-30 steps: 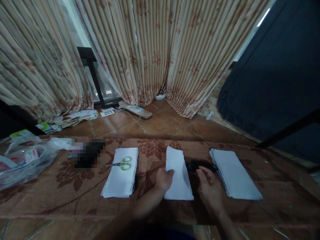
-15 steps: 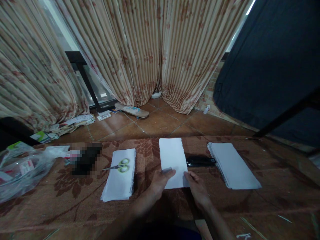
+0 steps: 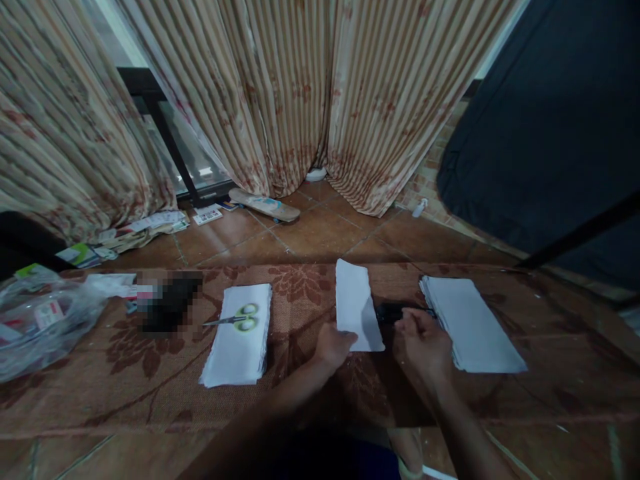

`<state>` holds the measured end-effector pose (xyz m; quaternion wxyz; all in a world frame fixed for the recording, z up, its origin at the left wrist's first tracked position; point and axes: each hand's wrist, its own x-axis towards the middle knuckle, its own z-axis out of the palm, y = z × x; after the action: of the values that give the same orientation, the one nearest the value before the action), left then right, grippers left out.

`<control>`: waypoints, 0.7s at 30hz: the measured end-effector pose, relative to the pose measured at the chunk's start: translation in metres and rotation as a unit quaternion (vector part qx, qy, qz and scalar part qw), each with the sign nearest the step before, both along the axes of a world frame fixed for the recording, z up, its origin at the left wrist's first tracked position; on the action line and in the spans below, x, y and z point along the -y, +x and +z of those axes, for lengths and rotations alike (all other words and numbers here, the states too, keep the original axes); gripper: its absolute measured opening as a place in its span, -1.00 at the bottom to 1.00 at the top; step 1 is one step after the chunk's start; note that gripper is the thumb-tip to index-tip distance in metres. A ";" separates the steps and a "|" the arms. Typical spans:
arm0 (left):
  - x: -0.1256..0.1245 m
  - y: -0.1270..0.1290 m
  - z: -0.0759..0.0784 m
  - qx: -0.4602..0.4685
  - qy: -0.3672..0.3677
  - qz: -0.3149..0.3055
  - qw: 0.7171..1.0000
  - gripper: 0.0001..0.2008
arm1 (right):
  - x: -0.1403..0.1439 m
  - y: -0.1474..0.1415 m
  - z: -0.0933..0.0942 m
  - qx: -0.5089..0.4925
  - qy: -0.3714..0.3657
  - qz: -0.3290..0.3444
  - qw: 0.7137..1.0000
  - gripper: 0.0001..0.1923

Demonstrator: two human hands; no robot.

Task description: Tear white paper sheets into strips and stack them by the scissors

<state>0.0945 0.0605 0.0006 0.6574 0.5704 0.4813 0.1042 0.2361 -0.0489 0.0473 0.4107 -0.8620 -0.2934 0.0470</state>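
My left hand [image 3: 337, 345] is closed on the lower left edge of a white sheet of paper [image 3: 357, 303] with ragged edges, thumb on top. To its right, my right hand [image 3: 420, 337] has its fingers curled in over a long, dark black object [image 3: 389, 312], which the hand partly hides. Whether the fingers grip that object or only lie over it is unclear. A stack of white paper [image 3: 477, 323] lies just right of my right hand. Left of my left hand is another stack of paper [image 3: 233, 360], with green-handled scissors [image 3: 246, 317] lying on it.
A brown patterned cloth [image 3: 300, 293] covers the low table. At its left are a clear plastic bag [image 3: 50, 320] with packets and a blurred-out dark item [image 3: 173, 303]. Beyond, a skateboard [image 3: 265, 205] and papers [image 3: 145, 227] lie on the tiled floor before striped curtains [image 3: 280, 100].
My right hand has left the sheet's right edge and moved right, over the black object. My left hand still holds the sheet, which now looks narrower and turned. The view has shifted slightly.
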 end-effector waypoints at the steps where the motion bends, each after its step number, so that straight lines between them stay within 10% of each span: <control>1: -0.001 0.001 -0.001 -0.006 0.006 -0.009 1.000 -0.86 | -0.006 0.007 0.005 0.022 0.013 0.000 1.000 -0.60; 10: -0.004 0.005 0.007 -0.060 0.067 -0.065 0.994 -0.85 | -0.088 0.055 0.000 0.080 -0.158 0.082 0.981 -0.74; 21: -0.003 0.007 0.017 -0.103 0.092 -0.072 0.988 -0.82 | -0.094 0.057 -0.017 0.075 -0.247 0.085 0.962 -0.73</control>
<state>0.1013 0.0636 0.0178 0.5546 0.6692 0.4928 0.0411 0.2933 0.0450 0.0302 0.1563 -0.9096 -0.3749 0.0877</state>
